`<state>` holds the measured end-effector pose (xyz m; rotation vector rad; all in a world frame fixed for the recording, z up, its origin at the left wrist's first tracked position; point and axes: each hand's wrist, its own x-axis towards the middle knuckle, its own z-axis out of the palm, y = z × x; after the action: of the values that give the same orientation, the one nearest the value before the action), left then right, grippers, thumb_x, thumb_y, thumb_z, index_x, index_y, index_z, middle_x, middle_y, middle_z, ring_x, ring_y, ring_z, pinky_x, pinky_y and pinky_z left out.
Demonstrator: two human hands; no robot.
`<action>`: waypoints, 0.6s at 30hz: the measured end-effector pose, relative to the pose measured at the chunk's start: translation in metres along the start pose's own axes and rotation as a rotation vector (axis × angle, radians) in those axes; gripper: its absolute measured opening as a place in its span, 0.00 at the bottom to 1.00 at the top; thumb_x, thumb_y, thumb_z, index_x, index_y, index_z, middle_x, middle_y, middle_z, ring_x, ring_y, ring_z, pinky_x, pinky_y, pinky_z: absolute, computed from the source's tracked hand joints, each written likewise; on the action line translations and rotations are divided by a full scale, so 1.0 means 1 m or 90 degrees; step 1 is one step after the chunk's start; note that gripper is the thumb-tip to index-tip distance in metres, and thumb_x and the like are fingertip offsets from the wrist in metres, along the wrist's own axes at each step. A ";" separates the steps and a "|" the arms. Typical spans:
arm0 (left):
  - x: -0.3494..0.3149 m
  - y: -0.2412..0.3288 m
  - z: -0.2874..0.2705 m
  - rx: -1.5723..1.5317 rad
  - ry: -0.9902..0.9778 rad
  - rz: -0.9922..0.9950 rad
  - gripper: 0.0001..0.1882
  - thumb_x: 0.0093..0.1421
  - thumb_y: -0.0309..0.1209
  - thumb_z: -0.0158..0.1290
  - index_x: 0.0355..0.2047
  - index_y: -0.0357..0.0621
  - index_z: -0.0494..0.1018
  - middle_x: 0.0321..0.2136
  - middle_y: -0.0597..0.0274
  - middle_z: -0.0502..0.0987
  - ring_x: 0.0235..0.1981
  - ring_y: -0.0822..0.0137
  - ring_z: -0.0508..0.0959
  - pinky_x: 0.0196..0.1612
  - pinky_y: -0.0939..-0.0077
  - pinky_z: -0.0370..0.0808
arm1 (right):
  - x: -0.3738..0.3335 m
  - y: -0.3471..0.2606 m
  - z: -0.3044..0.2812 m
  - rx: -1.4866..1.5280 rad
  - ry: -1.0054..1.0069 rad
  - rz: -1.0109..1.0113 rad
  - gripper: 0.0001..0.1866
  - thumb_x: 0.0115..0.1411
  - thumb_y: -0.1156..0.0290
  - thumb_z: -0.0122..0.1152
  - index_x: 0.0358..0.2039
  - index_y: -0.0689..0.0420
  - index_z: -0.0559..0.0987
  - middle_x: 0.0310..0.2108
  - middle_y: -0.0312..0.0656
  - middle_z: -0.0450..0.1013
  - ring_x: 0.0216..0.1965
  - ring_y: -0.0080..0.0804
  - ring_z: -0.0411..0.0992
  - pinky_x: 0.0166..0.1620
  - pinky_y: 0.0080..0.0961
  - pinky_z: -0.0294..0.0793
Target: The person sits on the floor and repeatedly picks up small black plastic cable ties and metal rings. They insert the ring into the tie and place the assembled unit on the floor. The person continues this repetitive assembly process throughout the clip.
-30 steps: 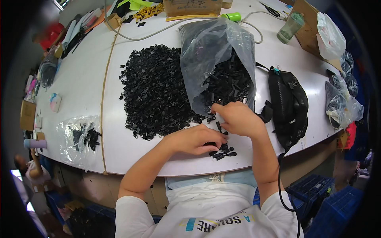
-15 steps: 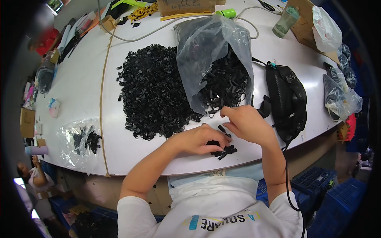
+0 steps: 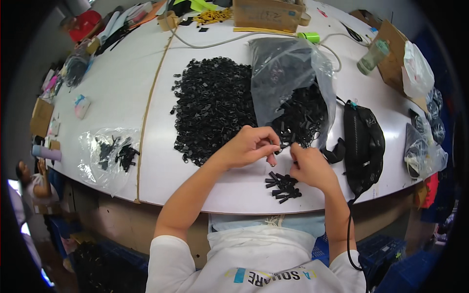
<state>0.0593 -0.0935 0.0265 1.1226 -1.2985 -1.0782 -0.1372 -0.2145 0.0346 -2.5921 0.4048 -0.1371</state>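
Observation:
My left hand (image 3: 253,147) is raised beside the mouth of a clear plastic bag (image 3: 276,73), thumb and fingers pinched on something too small to make out. Close by on the right, my right hand (image 3: 315,167) has its fingers curled together; what they hold, if anything, is hidden. Inside the bag lie many black zipper-pull-like pieces (image 3: 305,110) with thin loops and stubby ends. A small group of similar black pieces (image 3: 284,187) rests on the table below my hands. Left of the bag spreads a large heap of small black looped parts (image 3: 212,107).
A black waist bag (image 3: 362,146) lies to the right, its strap toward me. Another clear bag (image 3: 110,161) with black pieces sits at the left. A cardboard box (image 3: 267,14), grey cable (image 3: 210,46) and green bottle (image 3: 373,57) are farther back.
My left hand has lifted off the small group of black pieces and moved up toward the bag. My right hand has shifted slightly down, away from the bag's contents. The view has shifted.

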 end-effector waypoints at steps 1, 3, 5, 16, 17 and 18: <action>0.000 -0.002 0.003 0.021 0.022 0.011 0.03 0.61 0.22 0.51 0.32 0.34 0.70 0.21 0.60 0.79 0.28 0.70 0.83 0.28 0.82 0.75 | 0.001 -0.002 -0.006 0.069 0.035 -0.003 0.10 0.41 0.80 0.58 0.25 0.62 0.66 0.14 0.47 0.67 0.16 0.42 0.70 0.23 0.34 0.68; -0.001 -0.003 0.008 0.064 0.061 0.033 0.03 0.62 0.22 0.50 0.31 0.34 0.69 0.20 0.60 0.78 0.27 0.69 0.83 0.27 0.82 0.75 | 0.002 -0.009 -0.020 0.208 0.106 -0.004 0.10 0.40 0.82 0.56 0.23 0.61 0.65 0.12 0.42 0.62 0.12 0.33 0.65 0.19 0.27 0.64; 0.001 -0.001 0.018 0.100 0.127 0.047 0.04 0.63 0.24 0.49 0.33 0.35 0.67 0.21 0.59 0.77 0.26 0.67 0.83 0.27 0.80 0.76 | 0.001 -0.007 -0.023 0.257 0.192 -0.090 0.10 0.40 0.83 0.54 0.23 0.59 0.65 0.12 0.38 0.58 0.11 0.25 0.58 0.18 0.20 0.57; -0.002 0.011 0.038 0.233 0.363 0.079 0.05 0.65 0.26 0.47 0.33 0.38 0.65 0.17 0.63 0.75 0.17 0.75 0.77 0.19 0.82 0.72 | 0.023 -0.039 -0.005 0.195 0.148 -0.223 0.09 0.47 0.75 0.57 0.32 0.57 0.72 0.17 0.39 0.69 0.18 0.39 0.72 0.24 0.33 0.69; -0.001 0.010 0.037 0.303 0.373 0.120 0.05 0.65 0.26 0.48 0.33 0.37 0.65 0.17 0.63 0.75 0.17 0.75 0.77 0.19 0.81 0.71 | 0.028 -0.041 -0.004 0.201 0.153 -0.219 0.08 0.49 0.75 0.57 0.31 0.57 0.72 0.18 0.39 0.70 0.20 0.40 0.72 0.24 0.34 0.69; 0.001 0.009 0.039 0.272 0.379 0.105 0.05 0.65 0.26 0.48 0.33 0.38 0.65 0.17 0.62 0.75 0.17 0.74 0.78 0.19 0.81 0.71 | 0.029 -0.039 -0.005 0.206 0.157 -0.217 0.07 0.50 0.74 0.58 0.31 0.57 0.72 0.19 0.40 0.70 0.21 0.41 0.72 0.24 0.34 0.69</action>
<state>0.0202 -0.0937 0.0343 1.4801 -1.1268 -0.2965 -0.1001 -0.1934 0.0594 -2.3049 0.0150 -0.5941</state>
